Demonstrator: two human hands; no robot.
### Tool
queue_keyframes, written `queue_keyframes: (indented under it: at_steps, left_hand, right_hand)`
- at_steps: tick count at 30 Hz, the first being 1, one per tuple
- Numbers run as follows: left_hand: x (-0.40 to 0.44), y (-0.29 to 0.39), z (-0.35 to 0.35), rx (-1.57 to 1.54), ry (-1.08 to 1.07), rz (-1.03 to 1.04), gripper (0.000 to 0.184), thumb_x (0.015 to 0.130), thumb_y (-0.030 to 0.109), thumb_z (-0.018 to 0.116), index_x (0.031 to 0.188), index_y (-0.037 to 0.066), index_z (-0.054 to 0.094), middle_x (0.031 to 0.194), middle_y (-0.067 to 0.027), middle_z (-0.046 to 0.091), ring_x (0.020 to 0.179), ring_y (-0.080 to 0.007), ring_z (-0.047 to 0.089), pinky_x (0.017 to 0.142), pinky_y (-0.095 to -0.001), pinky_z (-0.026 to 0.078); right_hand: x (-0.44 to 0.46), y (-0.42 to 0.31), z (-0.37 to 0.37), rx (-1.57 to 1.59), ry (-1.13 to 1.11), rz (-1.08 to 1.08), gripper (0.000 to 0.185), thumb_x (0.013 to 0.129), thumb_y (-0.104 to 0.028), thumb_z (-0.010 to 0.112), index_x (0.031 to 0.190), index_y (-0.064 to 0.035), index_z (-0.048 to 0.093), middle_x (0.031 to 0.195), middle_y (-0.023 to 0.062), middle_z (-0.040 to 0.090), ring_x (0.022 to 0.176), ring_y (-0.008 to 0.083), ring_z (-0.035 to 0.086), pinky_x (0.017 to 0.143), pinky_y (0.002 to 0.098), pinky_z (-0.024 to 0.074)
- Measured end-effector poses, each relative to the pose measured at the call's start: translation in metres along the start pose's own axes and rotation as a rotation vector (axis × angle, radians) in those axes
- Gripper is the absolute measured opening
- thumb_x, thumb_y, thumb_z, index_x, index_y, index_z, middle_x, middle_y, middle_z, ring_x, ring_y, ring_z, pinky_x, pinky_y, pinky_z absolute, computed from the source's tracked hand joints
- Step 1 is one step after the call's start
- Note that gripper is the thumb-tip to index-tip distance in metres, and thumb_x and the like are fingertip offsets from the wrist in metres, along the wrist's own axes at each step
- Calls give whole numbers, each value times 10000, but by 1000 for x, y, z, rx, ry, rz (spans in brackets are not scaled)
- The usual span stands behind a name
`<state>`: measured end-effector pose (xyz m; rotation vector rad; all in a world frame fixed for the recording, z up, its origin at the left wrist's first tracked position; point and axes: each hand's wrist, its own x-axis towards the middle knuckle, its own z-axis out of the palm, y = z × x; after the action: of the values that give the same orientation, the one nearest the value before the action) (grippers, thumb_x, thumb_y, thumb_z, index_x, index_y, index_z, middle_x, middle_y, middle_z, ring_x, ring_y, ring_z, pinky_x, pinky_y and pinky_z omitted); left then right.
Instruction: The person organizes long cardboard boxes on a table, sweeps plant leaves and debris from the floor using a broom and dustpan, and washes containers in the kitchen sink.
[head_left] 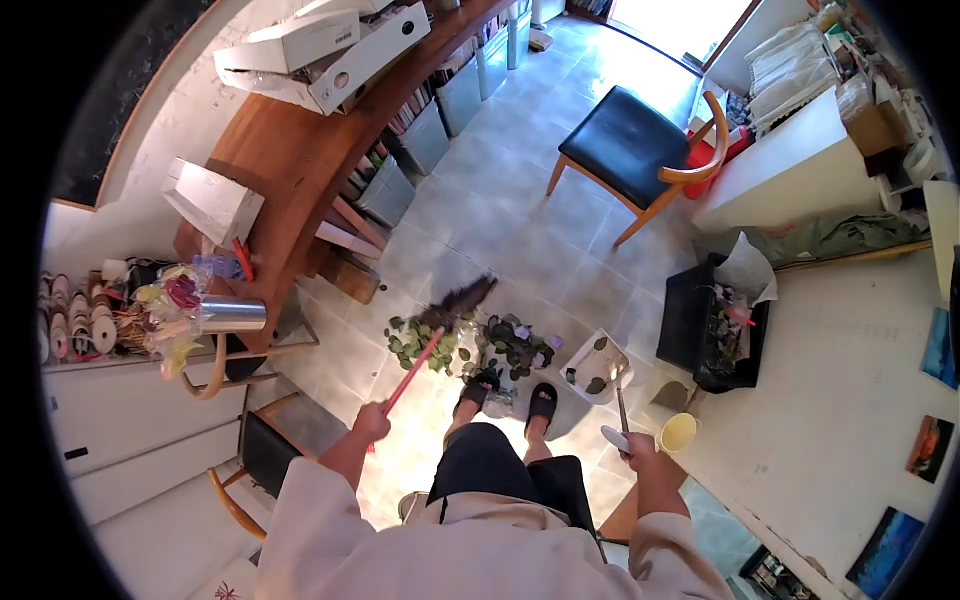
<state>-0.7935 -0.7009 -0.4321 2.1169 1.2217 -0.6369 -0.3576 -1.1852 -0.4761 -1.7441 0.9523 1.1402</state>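
Observation:
My left hand (371, 423) is wrapped round the pink handle of a broom (414, 371). Its dark bristles rest on the tiles, against a heap of green leaves (408, 347). Beside that heap lies a bunch of dark leaves with purple flowers (517, 347), just beyond my sandalled feet. In my right hand (641, 455) is the upright handle of a white dustpan (604, 352). The pan sits on the floor to the right of the leaves, and a few dark leaves lie in it.
A black-seated wooden chair (632, 145) stands ahead. At right are a black bin (685, 318) of plant waste and a yellow bucket (678, 433). A curved wooden desk (290, 140) borders the left, another chair (270, 450) below it.

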Motion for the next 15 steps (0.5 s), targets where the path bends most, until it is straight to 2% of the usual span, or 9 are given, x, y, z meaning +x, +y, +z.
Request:
queue_keyframes:
  at_steps: [3,4,7,8,9,11,14,15]
  left_hand:
    - [-66,21,9,-57,77,-82,498,736,70,540,1226,82,630,934,-273,653,880,-403,653,803,-441,523]
    - [-82,25,13,-94,120,-139,502,724,89,569,1223,79,632,904,-274,656,850,-405,659,768,-442,528]
    - [-76,1,40,-91,217,-198,516,719,100,589,1233,80,628,879,-275,657,831,-385,669,740,-432,534]
    - [-68,20,30,-166,213,-317,521,716,102,600,1235,81,629,826,-272,655,790,-373,673,711,-423,536]
    - [-47,6,42,-161,295,-276,512,723,91,597,1233,88,636,752,-237,661,683,-321,677,642,-398,535]
    - [-5,37,24,-442,227,-567,518,753,89,650,1270,75,610,626,-114,614,584,-192,631,510,-369,491]
    - [65,30,36,-550,237,-649,429,761,59,632,1189,38,642,574,-52,542,515,-155,574,445,-351,455]
    - [78,33,45,-529,298,-641,307,756,36,607,1055,17,673,566,-52,534,500,-165,575,450,-348,468]
  right_hand:
    - [48,-13,-8,-113,-5,-4,164,825,-82,670,864,59,595,736,168,602,530,253,603,362,318,428]
    - [59,-17,-8,-146,15,13,172,822,-96,680,871,47,598,734,164,604,535,266,605,366,337,429]
    - [94,-26,-9,-278,23,-24,163,839,-147,686,891,-4,625,748,118,599,556,226,587,397,313,422]
    - [114,-24,-8,-287,13,-33,156,840,-143,676,884,-3,622,708,119,594,519,236,573,380,324,396]
    - [122,-25,-3,-217,17,-36,143,837,-134,670,858,0,624,673,118,586,493,238,560,370,330,379]
    - [139,-30,3,-264,-27,-25,133,830,-123,665,857,2,624,666,118,584,492,228,560,368,323,377]
    - [165,-27,18,-328,15,-7,121,832,-117,649,862,-3,619,667,120,584,496,218,564,368,315,375]
    - [176,-24,25,-318,10,-9,118,833,-118,645,862,-7,619,668,121,584,494,217,565,368,313,374]
